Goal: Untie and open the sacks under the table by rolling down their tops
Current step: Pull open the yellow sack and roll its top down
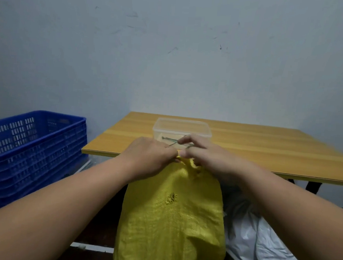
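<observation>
A yellow woven sack (172,217) stands upright in front of the wooden table (257,144), its top gathered into a tight neck. My left hand (150,156) grips that bunched neck from the left. My right hand (203,152) sits at the neck from the right, its thumb and forefinger pinching a thin dark green tie (173,143) that loops up from the knot. Both hands hide the knot itself. A white sack (260,237) lies to the right of the yellow one, partly under the table.
A clear plastic container (182,128) rests on the table just behind my hands. Stacked blue plastic crates (31,152) stand at the left against the pale wall. Black table legs (312,187) show at the right.
</observation>
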